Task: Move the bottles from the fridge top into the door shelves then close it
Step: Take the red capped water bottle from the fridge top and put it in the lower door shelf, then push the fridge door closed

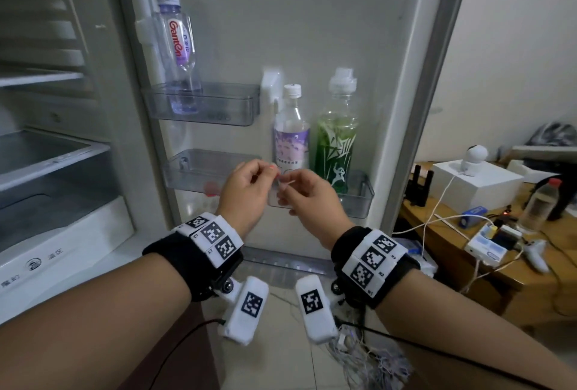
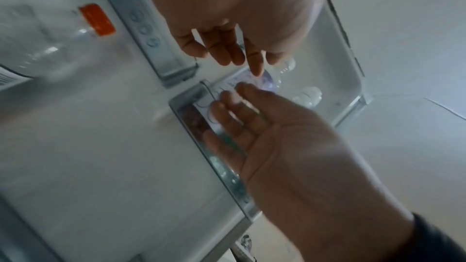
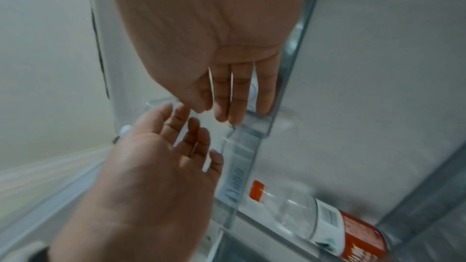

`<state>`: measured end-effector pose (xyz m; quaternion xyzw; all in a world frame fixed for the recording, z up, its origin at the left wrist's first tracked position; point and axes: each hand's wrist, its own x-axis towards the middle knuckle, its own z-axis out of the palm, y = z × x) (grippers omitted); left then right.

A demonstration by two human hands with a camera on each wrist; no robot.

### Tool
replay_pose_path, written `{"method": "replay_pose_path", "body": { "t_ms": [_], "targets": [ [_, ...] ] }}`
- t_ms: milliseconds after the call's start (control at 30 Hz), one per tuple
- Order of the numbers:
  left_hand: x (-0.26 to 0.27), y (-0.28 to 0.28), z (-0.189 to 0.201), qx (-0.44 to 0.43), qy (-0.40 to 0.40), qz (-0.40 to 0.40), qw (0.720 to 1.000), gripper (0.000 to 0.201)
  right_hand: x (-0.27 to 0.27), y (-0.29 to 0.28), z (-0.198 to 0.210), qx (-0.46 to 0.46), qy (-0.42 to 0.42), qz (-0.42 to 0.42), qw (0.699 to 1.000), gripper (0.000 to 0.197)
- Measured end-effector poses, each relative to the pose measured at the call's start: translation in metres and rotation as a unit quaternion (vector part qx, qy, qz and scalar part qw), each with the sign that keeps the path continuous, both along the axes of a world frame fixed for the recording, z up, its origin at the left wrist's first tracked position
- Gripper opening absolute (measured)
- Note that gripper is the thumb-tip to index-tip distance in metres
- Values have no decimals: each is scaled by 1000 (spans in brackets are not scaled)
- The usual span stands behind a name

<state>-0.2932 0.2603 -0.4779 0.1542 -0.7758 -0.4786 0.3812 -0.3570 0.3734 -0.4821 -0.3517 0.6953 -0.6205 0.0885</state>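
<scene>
The fridge door stands open. A clear Ganten bottle (image 1: 179, 46) is upright in the upper door shelf (image 1: 218, 105). A purple-label bottle (image 1: 292, 136) and a green bottle (image 1: 337, 140) stand in the lower right shelf (image 1: 359, 199). A red-label bottle (image 3: 315, 220) with an orange cap (image 2: 95, 19) lies low on the door. My left hand (image 1: 246, 183) and right hand (image 1: 307, 193) meet in front of the purple-label bottle, fingertips almost touching. Both have relaxed fingers and hold nothing, as the wrist views confirm for the left hand (image 2: 227, 47) and the right hand (image 3: 227, 91).
The fridge interior (image 1: 46, 152) with its shelves and drawer is open on the left. A wooden table (image 1: 530, 280) to the right carries a white box, cables, small devices and a red-capped bottle (image 1: 540, 205). Loose cables lie on the floor below my right wrist.
</scene>
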Motion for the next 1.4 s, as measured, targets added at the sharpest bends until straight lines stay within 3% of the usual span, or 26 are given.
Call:
{"method": "replay_pose_path", "body": {
  "t_ms": [200,367,600,733,933,1166,1400],
  "targets": [
    [-21,41,-2,-73,-66,-71,993,23,-21,57,46,-133,40,-95,986,25],
    [-27,60,-5,-81,-155,-45,984,48,-35,82,64,-166,10,-117,979,20],
    [-25,70,-3,-96,-179,-23,979,36,-34,96,61,-185,-13,-146,972,10],
    [-16,71,-8,-104,-186,-10,977,33,-29,104,64,-205,-14,-160,966,22],
    [13,66,-10,-109,-185,-9,977,22,-4,105,72,-213,7,-211,954,43],
    [73,58,-5,-112,-176,-18,978,17,26,113,87,-265,17,-329,906,8],
    [146,59,22,-128,-115,-56,983,8,97,104,77,-264,23,-303,915,35]
  ]
}}
